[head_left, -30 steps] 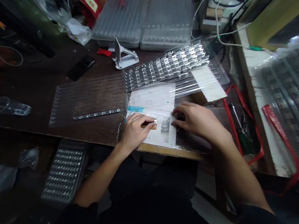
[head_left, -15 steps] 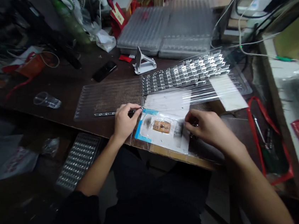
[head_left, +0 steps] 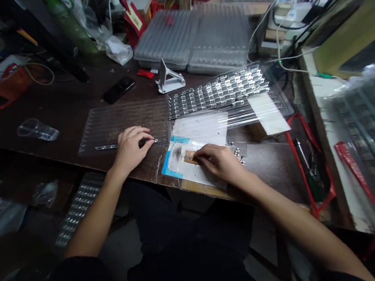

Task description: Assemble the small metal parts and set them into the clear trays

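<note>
r hand (head_left: 216,159) prob on brown block (head_left: 189,157)

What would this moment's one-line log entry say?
left hand: at right end of metal strip, over clear tray | right hand: at brown block on white sheet | loose metal parts: beside right hand

A clear plastic cup (head_left: 38,130) is on the left of the brown desk (head_left: 68,92). A black phone (head_left: 118,90) lies flat farther back. Near it are a small red packet (head_left: 146,73) and a white stand (head_left: 171,85). A green bottle (head_left: 68,25) is at the back left.
</note>
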Demonstrator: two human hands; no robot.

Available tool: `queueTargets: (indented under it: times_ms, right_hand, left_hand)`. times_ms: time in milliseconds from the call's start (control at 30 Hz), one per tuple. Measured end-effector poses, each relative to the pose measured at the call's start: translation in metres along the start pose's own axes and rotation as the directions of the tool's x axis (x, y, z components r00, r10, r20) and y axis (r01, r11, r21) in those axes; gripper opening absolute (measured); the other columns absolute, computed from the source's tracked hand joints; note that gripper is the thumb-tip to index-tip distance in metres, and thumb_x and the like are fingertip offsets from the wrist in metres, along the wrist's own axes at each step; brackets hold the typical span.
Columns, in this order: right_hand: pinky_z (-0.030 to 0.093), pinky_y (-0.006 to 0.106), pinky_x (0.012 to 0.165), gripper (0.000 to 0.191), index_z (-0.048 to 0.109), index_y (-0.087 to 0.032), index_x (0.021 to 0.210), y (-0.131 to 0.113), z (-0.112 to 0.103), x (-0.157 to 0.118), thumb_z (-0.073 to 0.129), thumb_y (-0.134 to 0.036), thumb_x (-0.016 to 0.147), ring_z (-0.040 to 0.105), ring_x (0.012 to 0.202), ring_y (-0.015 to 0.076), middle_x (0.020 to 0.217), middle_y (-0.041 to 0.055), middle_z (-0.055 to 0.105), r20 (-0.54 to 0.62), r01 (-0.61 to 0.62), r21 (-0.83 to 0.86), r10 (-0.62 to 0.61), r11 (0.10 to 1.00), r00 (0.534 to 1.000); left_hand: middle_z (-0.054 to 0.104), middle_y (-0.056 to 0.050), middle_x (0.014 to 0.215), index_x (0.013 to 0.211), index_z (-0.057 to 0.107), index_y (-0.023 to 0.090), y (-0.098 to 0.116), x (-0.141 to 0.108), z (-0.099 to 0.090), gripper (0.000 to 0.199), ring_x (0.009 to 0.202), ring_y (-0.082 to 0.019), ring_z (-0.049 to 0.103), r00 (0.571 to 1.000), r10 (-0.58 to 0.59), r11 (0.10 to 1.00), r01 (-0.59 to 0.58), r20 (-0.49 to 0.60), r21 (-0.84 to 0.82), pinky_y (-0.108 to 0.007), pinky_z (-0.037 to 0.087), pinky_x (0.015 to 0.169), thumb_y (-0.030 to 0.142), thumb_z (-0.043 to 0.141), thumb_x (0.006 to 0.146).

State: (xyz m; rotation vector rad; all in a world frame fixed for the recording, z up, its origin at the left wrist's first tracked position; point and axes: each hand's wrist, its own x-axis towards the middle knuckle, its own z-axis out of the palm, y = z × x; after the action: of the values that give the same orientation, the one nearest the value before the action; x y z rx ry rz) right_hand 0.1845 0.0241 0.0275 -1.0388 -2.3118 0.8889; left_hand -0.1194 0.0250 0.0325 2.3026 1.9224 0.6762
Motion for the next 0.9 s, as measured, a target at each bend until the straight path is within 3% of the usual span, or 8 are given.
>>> queueTargets:
  times_ms: [100,233,400,533,600,700,800,900]
  right_hand:
    - [0.05,0.028,0.076,0.02,0.069,-0.017,0.106,-0.006,0.004,-0.001,0.051,-0.017,0.096,0.065,0.09,0.0195,0.103,0.0097,0.069,0.057,-0.021,-0.213,0.034,0.977,0.998]
    - [0.048,0.028,0.076,0.025,0.063,-0.017,0.117,-0.017,0.002,-0.002,0.047,-0.014,0.098,0.061,0.097,0.0203,0.108,0.0094,0.066,0.197,0.037,-0.42,0.052,0.907,0.979]
    - [0.049,0.031,0.075,0.025,0.061,-0.015,0.116,-0.028,0.001,-0.001,0.043,-0.015,0.1,0.059,0.099,0.0231,0.109,0.0117,0.064,0.26,0.062,-0.514,0.087,0.856,0.962]
    - [0.049,0.032,0.074,0.026,0.062,-0.014,0.117,-0.032,-0.001,0.0,0.043,-0.015,0.099,0.06,0.099,0.0237,0.108,0.0123,0.063,0.29,0.09,-0.496,0.067,0.864,0.955]
    - [0.049,0.03,0.074,0.03,0.059,-0.017,0.126,-0.028,-0.01,-0.001,0.046,-0.015,0.098,0.062,0.097,0.0212,0.112,0.01,0.064,0.249,0.078,-0.414,0.031,0.907,0.968]
    - [0.049,0.027,0.075,0.032,0.06,-0.022,0.125,-0.013,-0.036,-0.009,0.054,-0.018,0.095,0.064,0.098,0.0188,0.117,0.0072,0.064,0.083,-0.01,-0.32,0.038,0.947,0.996]
    - [0.048,0.028,0.074,0.021,0.067,-0.021,0.108,0.008,-0.066,-0.022,0.065,-0.027,0.088,0.066,0.095,0.0212,0.108,0.0069,0.068,-0.091,-0.224,-0.376,0.205,0.899,0.975]
    - [0.047,0.029,0.066,0.023,0.069,-0.021,0.097,0.024,-0.079,-0.031,0.076,-0.033,0.078,0.067,0.086,0.0238,0.099,0.0087,0.07,-0.093,-0.347,-0.447,0.342,0.825,0.935]
  left_hand:
    - [0.07,-0.003,0.116,0.087,0.07,0.024,0.003,0.0,-0.012,0.007,0.117,-0.026,0.057,1.0,-0.029,0.998,0.029,0.006,0.061,-0.045,0.039,0.103,0.027,0.064,0.086]
    - [0.07,-0.002,0.116,0.093,0.068,0.024,0.026,0.017,-0.015,0.009,0.111,-0.025,0.059,1.0,-0.021,0.999,0.022,-0.016,0.044,-0.042,0.041,0.099,0.027,0.062,0.087]
    - [0.07,-0.002,0.113,0.095,0.069,0.024,0.057,0.063,0.004,0.012,0.109,-0.024,0.058,0.999,0.032,0.998,-0.033,0.026,0.048,-0.041,0.042,0.097,0.028,0.059,0.089]
    - [0.068,-0.006,0.11,0.092,0.07,0.023,0.063,0.086,0.019,0.011,0.109,-0.028,0.056,0.996,0.005,0.985,-0.02,0.087,0.172,-0.042,0.043,0.093,0.029,0.062,0.087]
    - [0.067,-0.007,0.107,0.09,0.07,0.023,0.061,0.089,0.024,0.011,0.107,-0.029,0.056,0.996,0.008,0.979,-0.025,0.087,0.204,-0.042,0.044,0.091,0.03,0.062,0.087]
    - [0.066,-0.009,0.102,0.086,0.068,0.022,0.055,0.089,0.03,0.011,0.102,-0.03,0.056,0.998,0.041,0.978,-0.05,0.047,0.205,-0.043,0.045,0.087,0.028,0.059,0.088]
    - [0.064,-0.011,0.1,0.088,0.065,0.02,0.049,0.088,0.034,0.013,0.1,-0.031,0.055,0.994,0.11,0.977,-0.112,0.025,0.18,-0.044,0.045,0.088,0.026,0.053,0.09]
    - [0.062,-0.012,0.101,0.095,0.062,0.02,0.048,0.086,0.034,0.016,0.101,-0.031,0.054,0.992,0.129,0.979,-0.126,-0.007,0.162,-0.044,0.044,0.091,0.024,0.047,0.093]
